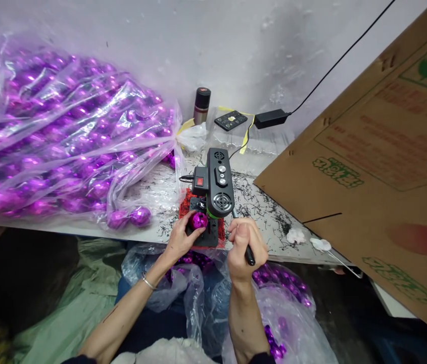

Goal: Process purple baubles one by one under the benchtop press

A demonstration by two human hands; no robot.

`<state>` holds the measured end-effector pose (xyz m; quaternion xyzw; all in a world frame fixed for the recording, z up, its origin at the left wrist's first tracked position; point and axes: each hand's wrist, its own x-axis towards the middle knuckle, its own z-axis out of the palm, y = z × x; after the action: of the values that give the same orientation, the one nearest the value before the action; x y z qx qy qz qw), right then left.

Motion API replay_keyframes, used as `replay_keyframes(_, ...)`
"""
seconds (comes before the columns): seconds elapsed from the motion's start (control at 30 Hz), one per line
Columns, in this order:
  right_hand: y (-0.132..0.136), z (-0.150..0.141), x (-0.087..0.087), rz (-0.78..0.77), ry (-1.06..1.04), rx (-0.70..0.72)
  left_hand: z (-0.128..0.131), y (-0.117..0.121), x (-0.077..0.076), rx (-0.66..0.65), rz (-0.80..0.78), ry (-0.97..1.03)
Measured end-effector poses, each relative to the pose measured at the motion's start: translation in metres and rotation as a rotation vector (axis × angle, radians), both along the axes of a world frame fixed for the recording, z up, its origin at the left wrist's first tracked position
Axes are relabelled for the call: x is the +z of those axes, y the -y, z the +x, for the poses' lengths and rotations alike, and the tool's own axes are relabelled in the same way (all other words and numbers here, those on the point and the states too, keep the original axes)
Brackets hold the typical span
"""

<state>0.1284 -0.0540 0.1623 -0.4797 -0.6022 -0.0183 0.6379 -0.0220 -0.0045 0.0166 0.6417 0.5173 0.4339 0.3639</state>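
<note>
A shiny purple ball ornament (199, 220) sits on the dark base of a small black bench press (220, 184), below its head. My left hand (183, 233) closes on the ball from the left, thumb at the front and fingers behind. The fist of my right hand (247, 246) is wrapped round the press's lever handle (250, 257), whose black end pokes out below. On the press body are a red switch (199, 181) and round vents. A red mat (221, 232) lies under the base.
A big clear bag of purple balls (65, 141) fills the left. Behind stand a dark cylinder (201, 105), a flat black device (230, 120) and a power adapter (272, 119). A cardboard box (380, 167) leans at right. Black scraps litter the table (160, 232); another bag (285, 313) lies below.
</note>
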Motion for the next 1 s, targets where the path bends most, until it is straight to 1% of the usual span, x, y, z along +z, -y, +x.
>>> replay_keyframes(0.13,0.001,0.001,-0.005,0.004,0.009,0.002,0.005,-0.005,-0.003,-0.043,0.097,-0.063)
replay_keyframes(0.37,0.003,0.001,-0.010,0.004,-0.015,0.010,0.004,-0.004,-0.011,-0.039,0.139,-0.038)
replay_keyframes(0.47,0.003,0.000,-0.011,0.006,-0.022,0.008,0.004,-0.002,-0.009,-0.050,0.156,-0.047)
replay_keyframes(0.6,0.003,0.000,-0.011,0.009,-0.011,-0.001,0.008,-0.004,-0.006,-0.085,0.199,-0.110)
replay_keyframes(0.67,0.003,0.000,-0.011,0.013,-0.013,-0.007,0.011,-0.004,-0.008,-0.099,0.204,-0.127)
replay_keyframes(0.8,0.005,0.000,-0.011,0.004,-0.017,-0.024,0.016,-0.003,-0.017,-0.091,0.171,-0.116)
replay_keyframes(0.9,0.007,-0.001,-0.018,0.005,-0.015,-0.040,0.017,-0.001,-0.022,-0.083,0.158,-0.105)
replay_keyframes(1.0,0.007,-0.002,-0.034,0.024,-0.007,-0.060,0.016,-0.001,-0.023,-0.099,0.171,-0.100)
